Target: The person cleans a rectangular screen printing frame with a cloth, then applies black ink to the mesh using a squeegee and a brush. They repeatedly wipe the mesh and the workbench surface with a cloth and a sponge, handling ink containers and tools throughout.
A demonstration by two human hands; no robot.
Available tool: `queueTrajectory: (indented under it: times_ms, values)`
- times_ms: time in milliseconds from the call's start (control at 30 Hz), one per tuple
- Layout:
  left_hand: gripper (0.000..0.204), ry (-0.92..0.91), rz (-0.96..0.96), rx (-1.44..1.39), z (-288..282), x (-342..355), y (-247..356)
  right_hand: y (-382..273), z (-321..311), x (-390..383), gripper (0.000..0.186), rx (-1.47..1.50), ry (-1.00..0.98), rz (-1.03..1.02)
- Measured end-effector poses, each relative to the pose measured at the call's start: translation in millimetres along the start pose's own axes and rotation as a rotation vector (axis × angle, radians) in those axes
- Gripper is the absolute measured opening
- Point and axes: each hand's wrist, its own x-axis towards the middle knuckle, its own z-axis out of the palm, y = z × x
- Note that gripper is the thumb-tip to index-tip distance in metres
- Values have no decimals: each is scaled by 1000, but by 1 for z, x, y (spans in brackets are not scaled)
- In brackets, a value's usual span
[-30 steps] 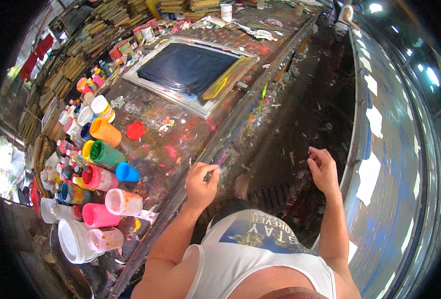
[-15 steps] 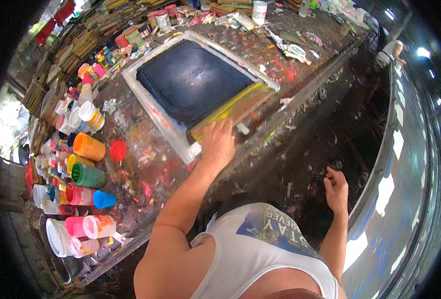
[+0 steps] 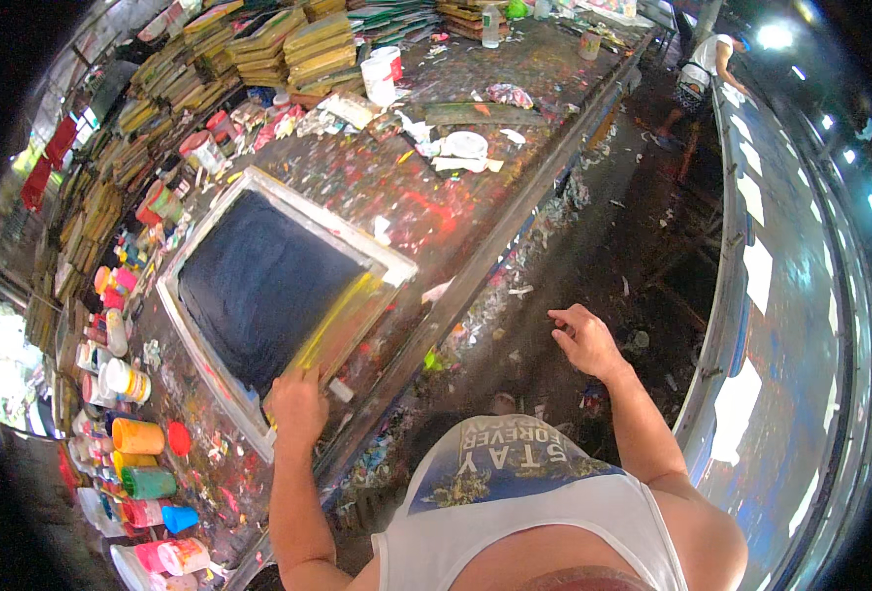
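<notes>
A person at a paint-spattered workbench (image 3: pixel 426 197) sets the left hand (image 3: pixel 298 404) on the near corner of a screen-printing frame (image 3: pixel 278 295); the fingers are curled down over the frame's pale wooden edge, gripping it, though how tightly they close cannot be told from above; the frame lies flat on the bench, close to its near edge, its dark mesh (image 3: pixel 258 286) filling the middle and a yellow smear of ink (image 3: pixel 342 320) running along the side nearest the hand; the right hand (image 3: pixel 583 340) hangs clear of the bench over the dark floor, fingers loosely bent and apart, holding nothing; at the left end of the bench, just beside the frame, stands a crowd of paint pots, among them an orange pot (image 3: pixel 138 435), a green pot (image 3: pixel 148 482) and a loose red lid (image 3: pixel 179 438); at the far edge lie stacks of flat boards (image 3: pixel 288 49), a white bucket (image 3: pixel 380 81) and a white roll of tape (image 3: pixel 465 145); across the aisle a long blue-stained table (image 3: pixel 800 325) carries pale sheets in a row; another person (image 3: pixel 707 59) stands at its far end.
</notes>
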Motion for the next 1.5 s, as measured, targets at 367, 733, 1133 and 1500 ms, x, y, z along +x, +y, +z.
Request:
queueTrajectory:
  times_ms: [367,733,1133,1500]
  values:
    - [51,-124,-215,-10,-19,17,33,84,-67,130,36,43,-7,-121]
    - [50,268,129,-142,-12,219,75,36,-38,311,39,-132,-50,-529]
    - [43,154,419,-269,49,401,212,134,-80,583,49,-421,-4,-575]
    - [41,162,-32,-314,45,438,316,250,-62,804,53,-443,-9,-286]
